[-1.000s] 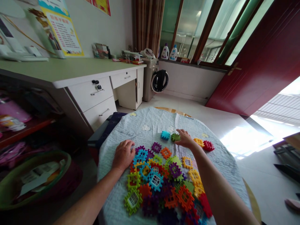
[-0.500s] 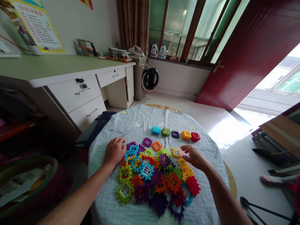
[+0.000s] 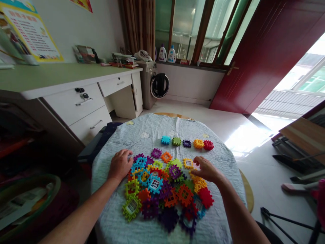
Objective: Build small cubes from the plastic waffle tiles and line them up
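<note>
My left hand (image 3: 121,165) rests on the cloth at the left edge of a pile of plastic interlocking tiles, fingers loosely bent and holding nothing I can see. Closest to its fingertips are a light blue window tile (image 3: 139,164) and a purple tile (image 3: 138,157). On the pile's right side, my right hand (image 3: 207,168) is open, thumb and fingers apart. Its fingertips are beside a yellow window tile (image 3: 188,163), and the palm partly covers yellow tiles (image 3: 199,184) below. A red tile (image 3: 206,197) lies nearer to me.
Behind the pile, a row holds a light blue (image 3: 166,140), a green (image 3: 176,141), a dark purple (image 3: 187,143), a yellow stack (image 3: 198,144) and a red stack (image 3: 208,145). A pale cloth (image 3: 109,193) covers the round table. A desk (image 3: 76,76) stands at left.
My right hand has shifted slightly down and inward over the yellow tiles. My left hand stays beside the pile. The whole view has moved a little.
</note>
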`<state>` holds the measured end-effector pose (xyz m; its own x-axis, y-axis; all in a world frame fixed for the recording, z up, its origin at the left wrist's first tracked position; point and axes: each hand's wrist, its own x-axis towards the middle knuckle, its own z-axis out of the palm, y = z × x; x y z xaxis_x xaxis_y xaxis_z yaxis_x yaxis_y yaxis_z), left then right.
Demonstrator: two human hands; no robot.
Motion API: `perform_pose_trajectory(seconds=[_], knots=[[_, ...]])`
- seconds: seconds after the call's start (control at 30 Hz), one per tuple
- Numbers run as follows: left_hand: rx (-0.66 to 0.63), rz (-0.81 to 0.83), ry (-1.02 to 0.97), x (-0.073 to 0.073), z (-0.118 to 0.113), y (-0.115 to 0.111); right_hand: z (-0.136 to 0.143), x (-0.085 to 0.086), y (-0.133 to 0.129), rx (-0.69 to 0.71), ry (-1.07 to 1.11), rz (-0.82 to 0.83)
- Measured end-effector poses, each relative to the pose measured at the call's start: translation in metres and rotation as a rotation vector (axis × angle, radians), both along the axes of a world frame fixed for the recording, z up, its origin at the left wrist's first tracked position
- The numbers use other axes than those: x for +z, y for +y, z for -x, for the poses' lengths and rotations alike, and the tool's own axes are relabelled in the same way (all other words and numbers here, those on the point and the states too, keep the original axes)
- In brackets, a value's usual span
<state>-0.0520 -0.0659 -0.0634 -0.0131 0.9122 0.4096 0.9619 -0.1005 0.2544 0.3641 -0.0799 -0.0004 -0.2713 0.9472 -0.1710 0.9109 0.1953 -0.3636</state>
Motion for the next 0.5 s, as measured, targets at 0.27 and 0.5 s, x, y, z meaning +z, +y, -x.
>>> perform_pose_trajectory(seconds=[0.27, 0.5], knots=[[-0.014, -0.007, 0.012, -0.001, 0.001, 0.001, 0.018, 0.005, -0.019, -0.092, -0.166, 0.059], [-0.011, -0.005, 0.003, -0.001, 0.002, 0.002, 0.014, 0.012, -0.009, -0.031, -0.087, -0.101]])
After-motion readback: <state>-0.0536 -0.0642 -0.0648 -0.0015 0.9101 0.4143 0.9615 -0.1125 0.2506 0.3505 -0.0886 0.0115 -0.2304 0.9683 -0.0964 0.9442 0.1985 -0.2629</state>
